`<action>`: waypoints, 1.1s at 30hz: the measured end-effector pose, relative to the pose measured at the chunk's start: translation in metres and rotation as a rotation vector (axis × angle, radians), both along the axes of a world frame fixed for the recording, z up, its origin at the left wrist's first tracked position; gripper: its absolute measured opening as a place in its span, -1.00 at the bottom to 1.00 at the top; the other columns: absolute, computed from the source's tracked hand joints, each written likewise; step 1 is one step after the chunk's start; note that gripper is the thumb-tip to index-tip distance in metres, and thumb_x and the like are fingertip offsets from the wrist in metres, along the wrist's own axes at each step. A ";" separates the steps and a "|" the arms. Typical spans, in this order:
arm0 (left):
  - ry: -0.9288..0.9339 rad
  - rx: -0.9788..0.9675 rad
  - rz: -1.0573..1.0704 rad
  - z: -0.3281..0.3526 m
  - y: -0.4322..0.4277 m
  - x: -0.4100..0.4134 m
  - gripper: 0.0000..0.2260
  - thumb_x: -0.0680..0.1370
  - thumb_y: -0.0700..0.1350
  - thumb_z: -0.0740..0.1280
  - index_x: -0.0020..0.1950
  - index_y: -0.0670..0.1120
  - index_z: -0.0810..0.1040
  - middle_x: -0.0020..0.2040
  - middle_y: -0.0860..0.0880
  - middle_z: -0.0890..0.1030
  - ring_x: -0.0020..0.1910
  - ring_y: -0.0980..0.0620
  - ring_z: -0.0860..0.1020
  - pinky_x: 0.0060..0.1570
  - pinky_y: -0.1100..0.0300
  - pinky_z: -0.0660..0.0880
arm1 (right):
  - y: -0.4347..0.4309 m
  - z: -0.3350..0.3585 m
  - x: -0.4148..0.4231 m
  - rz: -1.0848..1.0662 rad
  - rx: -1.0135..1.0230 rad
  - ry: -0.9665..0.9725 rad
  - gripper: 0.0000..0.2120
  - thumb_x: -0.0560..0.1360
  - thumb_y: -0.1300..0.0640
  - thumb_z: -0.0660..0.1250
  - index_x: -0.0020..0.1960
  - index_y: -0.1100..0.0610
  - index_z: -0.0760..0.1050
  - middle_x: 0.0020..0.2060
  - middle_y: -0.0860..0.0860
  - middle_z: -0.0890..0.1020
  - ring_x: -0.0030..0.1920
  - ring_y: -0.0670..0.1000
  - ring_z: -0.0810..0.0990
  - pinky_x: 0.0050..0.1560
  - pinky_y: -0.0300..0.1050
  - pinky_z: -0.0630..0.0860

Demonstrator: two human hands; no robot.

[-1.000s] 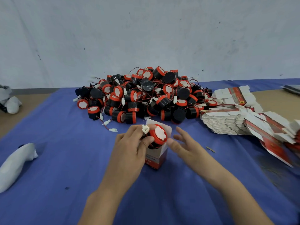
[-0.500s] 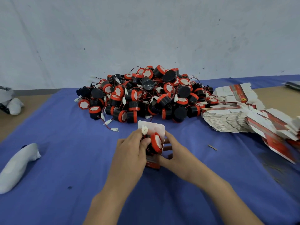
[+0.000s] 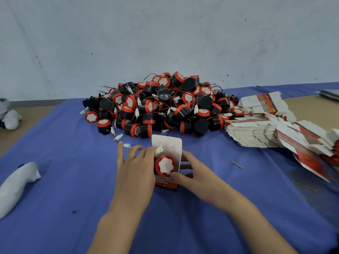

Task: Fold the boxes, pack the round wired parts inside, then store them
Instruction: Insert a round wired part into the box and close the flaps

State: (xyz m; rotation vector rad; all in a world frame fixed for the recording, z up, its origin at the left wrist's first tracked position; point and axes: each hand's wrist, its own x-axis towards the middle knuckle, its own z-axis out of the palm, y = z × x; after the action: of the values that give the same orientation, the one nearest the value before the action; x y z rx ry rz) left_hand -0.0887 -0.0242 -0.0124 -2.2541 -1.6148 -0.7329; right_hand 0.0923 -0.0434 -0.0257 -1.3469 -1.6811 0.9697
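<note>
A right hand [image 3: 196,175] grips an upright box [image 3: 166,183], its flap unclosed, with a round wired part [image 3: 165,165] seated inside. The left hand [image 3: 135,167] touches the white plug [image 3: 158,150]; whether it pinches is unclear. A heap of parts [image 3: 165,107] at 12 o'clock and flat boxes [image 3: 253,132] at 2 o'clock await.

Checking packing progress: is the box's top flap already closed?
No, the white flap stands open above the round part in the box.
</note>
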 end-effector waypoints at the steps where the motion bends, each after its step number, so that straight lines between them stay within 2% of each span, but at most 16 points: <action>1: 0.023 -0.029 0.010 -0.001 0.000 -0.001 -0.59 0.32 -0.40 0.48 0.13 -0.15 0.61 -0.12 -0.04 0.70 0.18 -0.17 0.61 0.45 -0.35 0.18 | 0.000 -0.001 0.000 0.001 0.000 -0.002 -0.55 0.54 -0.05 0.43 0.22 -0.48 0.31 0.09 -0.46 0.54 0.13 -0.39 0.53 -0.04 -0.54 0.43; 4: 0.033 -0.112 -0.002 -0.002 0.000 0.003 -0.57 0.45 -0.37 0.38 0.28 -0.10 0.52 -0.03 0.03 0.68 0.21 -0.05 0.58 0.54 -0.22 -0.04 | 0.001 -0.004 -0.003 -0.013 -0.003 0.034 -0.59 0.55 -0.05 0.40 0.23 -0.46 0.33 0.13 -0.36 0.58 0.14 -0.37 0.53 -0.02 -0.50 0.48; 6: 0.019 -0.168 -0.004 -0.001 0.003 0.003 -0.66 0.57 -0.26 0.29 0.32 -0.04 0.42 -0.09 0.11 0.62 0.15 0.06 0.57 0.56 -0.09 -0.12 | 0.001 -0.004 -0.006 -0.021 -0.002 0.087 -0.65 0.56 -0.10 0.37 0.19 -0.49 0.37 0.13 -0.33 0.59 0.14 -0.36 0.54 -0.02 -0.47 0.50; 9: -0.047 -0.213 -0.036 0.000 0.009 -0.001 -0.84 0.66 -0.11 0.18 0.23 -0.01 0.30 -0.28 0.14 0.50 -0.16 0.12 0.50 0.57 0.01 0.02 | -0.001 -0.005 -0.016 -0.031 -0.002 0.198 -0.69 0.60 -0.14 0.34 0.09 -0.58 0.37 0.09 -0.43 0.57 0.13 -0.38 0.55 -0.02 -0.49 0.49; 12: -0.071 -0.192 -0.068 0.000 0.007 -0.001 -0.87 0.66 -0.13 0.21 0.06 0.02 0.25 -0.36 0.13 0.42 -0.28 0.08 0.39 0.47 0.05 0.23 | 0.000 -0.014 -0.026 -0.089 0.013 0.250 -0.66 0.60 -0.08 0.35 0.24 -0.43 0.32 0.11 -0.40 0.58 0.15 -0.29 0.59 0.06 -0.37 0.54; 13: -0.098 -0.183 -0.091 0.000 0.005 0.000 -0.85 0.65 -0.15 0.23 0.02 0.03 0.27 -0.33 0.13 0.43 -0.26 0.05 0.40 0.38 0.06 0.32 | 0.001 -0.016 -0.028 -0.105 0.014 0.258 -0.64 0.60 -0.06 0.36 0.28 -0.37 0.32 0.11 -0.37 0.59 0.15 -0.26 0.60 0.09 -0.32 0.55; 15: -0.186 -0.139 -0.144 0.001 0.001 0.000 -0.91 0.63 -0.17 0.30 -0.01 0.01 0.44 -0.17 0.08 0.57 -0.11 -0.01 0.50 0.17 0.05 0.44 | 0.003 -0.015 -0.030 -0.119 0.005 0.277 -0.63 0.60 0.03 0.38 0.31 -0.25 0.34 0.11 -0.29 0.60 0.12 -0.27 0.60 0.09 -0.33 0.54; 16: -0.204 -0.092 -0.157 0.002 0.000 0.000 -0.94 0.60 -0.18 0.35 0.04 -0.04 0.54 -0.08 0.02 0.61 -0.04 -0.06 0.54 0.08 0.02 0.48 | 0.004 -0.013 -0.029 -0.119 0.003 0.281 -0.63 0.60 0.07 0.38 0.30 -0.20 0.35 0.12 -0.26 0.60 0.10 -0.28 0.60 0.05 -0.38 0.53; 18: -0.230 0.001 -0.147 0.005 0.001 0.000 -0.79 0.56 -0.19 0.41 0.19 -0.12 0.58 0.01 -0.04 0.62 0.02 -0.07 0.52 -0.01 -0.01 0.51 | 0.005 -0.010 -0.029 -0.120 -0.008 0.273 -0.65 0.60 0.12 0.39 0.27 -0.18 0.37 0.13 -0.22 0.60 0.08 -0.29 0.60 0.01 -0.42 0.51; 21: -0.372 0.002 -0.154 0.006 0.001 -0.002 -0.62 0.56 -0.17 0.40 0.37 -0.03 0.47 0.04 0.01 0.63 0.03 0.11 0.36 -0.02 0.10 0.42 | 0.005 -0.010 -0.032 -0.148 -0.031 0.238 -0.63 0.56 0.08 0.43 0.25 -0.20 0.37 0.12 -0.20 0.61 0.08 -0.26 0.61 0.05 -0.35 0.54; 23: -0.391 0.003 -0.168 0.005 0.000 -0.002 -0.59 0.59 -0.15 0.36 0.43 0.02 0.42 0.03 0.03 0.63 0.01 0.13 0.32 0.00 0.13 0.37 | 0.006 -0.010 -0.035 -0.192 -0.046 0.193 -0.55 0.53 0.02 0.44 0.34 -0.16 0.34 0.16 -0.19 0.60 0.17 -0.16 0.59 0.21 -0.14 0.56; 26: -0.353 0.073 -0.196 0.002 0.001 -0.006 -0.63 0.55 -0.22 0.42 0.35 -0.03 0.53 -0.05 -0.01 0.66 -0.02 0.12 0.35 -0.06 0.11 0.42 | 0.006 -0.010 -0.038 -0.217 -0.055 0.167 -0.48 0.51 0.01 0.43 0.39 -0.13 0.30 0.18 -0.17 0.58 0.24 -0.06 0.56 0.29 0.04 0.52; 30: -0.349 -0.007 -0.195 0.001 0.007 -0.012 -0.70 0.61 -0.20 0.37 0.35 -0.06 0.56 0.05 -0.02 0.62 0.07 -0.03 0.48 0.11 0.01 0.48 | 0.007 -0.012 -0.038 -0.212 -0.061 0.138 -0.52 0.53 0.00 0.39 0.38 -0.14 0.30 0.21 -0.13 0.56 0.28 0.00 0.52 0.34 0.10 0.46; 33: -0.355 -0.019 -0.205 0.000 0.007 -0.011 -0.72 0.62 -0.20 0.35 0.32 -0.05 0.57 0.08 0.02 0.61 0.11 0.00 0.45 0.15 0.03 0.45 | 0.006 -0.013 -0.038 -0.204 -0.050 0.127 -0.57 0.55 -0.04 0.37 0.35 -0.17 0.30 0.21 -0.14 0.56 0.28 0.00 0.51 0.37 0.12 0.43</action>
State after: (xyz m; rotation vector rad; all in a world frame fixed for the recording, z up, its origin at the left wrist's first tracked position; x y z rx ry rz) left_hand -0.0999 -0.0173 -0.0121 -2.4339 -1.5466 -1.2356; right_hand 0.0539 -0.0372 -0.0384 -1.4271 -1.4037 0.9620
